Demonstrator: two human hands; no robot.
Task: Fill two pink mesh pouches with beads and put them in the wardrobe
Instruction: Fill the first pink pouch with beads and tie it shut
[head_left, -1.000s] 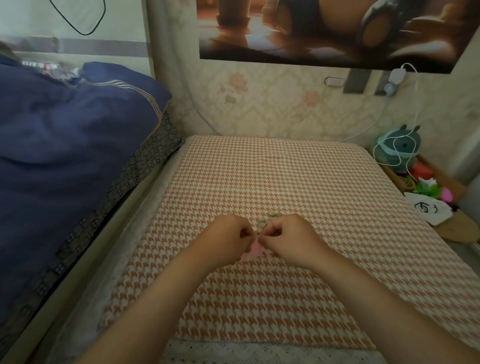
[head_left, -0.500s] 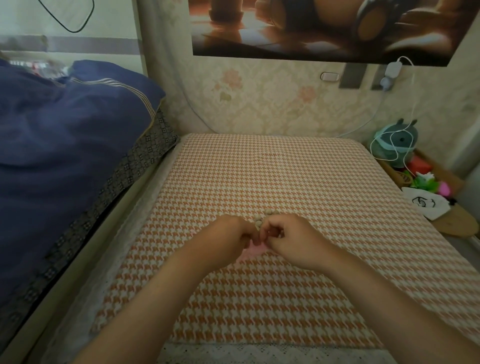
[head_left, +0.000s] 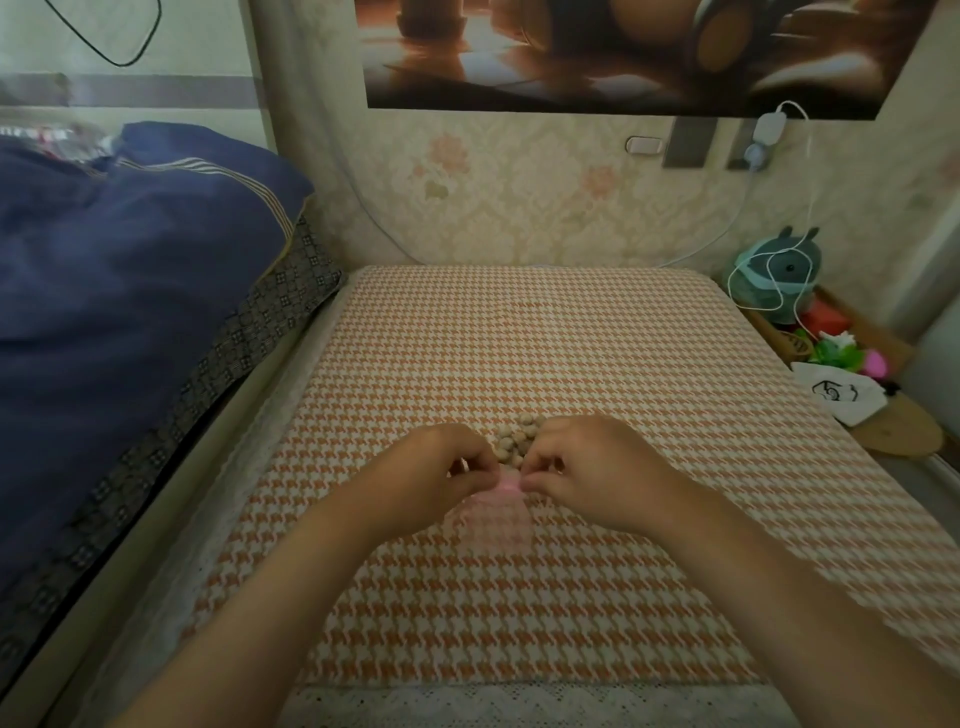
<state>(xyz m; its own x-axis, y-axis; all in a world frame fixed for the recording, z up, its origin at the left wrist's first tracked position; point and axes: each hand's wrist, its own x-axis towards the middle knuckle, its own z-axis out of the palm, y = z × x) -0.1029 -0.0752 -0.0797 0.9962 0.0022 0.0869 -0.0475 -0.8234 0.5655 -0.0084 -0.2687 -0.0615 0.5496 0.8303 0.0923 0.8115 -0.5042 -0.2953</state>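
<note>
A pink mesh pouch (head_left: 493, 514) lies flat on the orange houndstooth tablecloth (head_left: 597, 364). My left hand (head_left: 431, 475) and my right hand (head_left: 587, 467) both pinch its top edge, one at each side of the mouth. Just beyond my fingers sits a small heap of tan beads (head_left: 517, 441), partly hidden by my hands. The pouch looks thin and see-through; I cannot tell whether any beads are inside. No second pouch and no wardrobe are in view.
A navy quilt (head_left: 130, 312) covers the bed along the left. At the right edge stand a teal plush toy (head_left: 779, 270) wrapped in a white cable, a white cloth bag (head_left: 836, 395) and a wooden tray (head_left: 904, 436). Wallpapered wall behind.
My hands have drawn slightly apart at the pouch's top edge, and more of the pink pouch shows below them. The beads have not moved.
</note>
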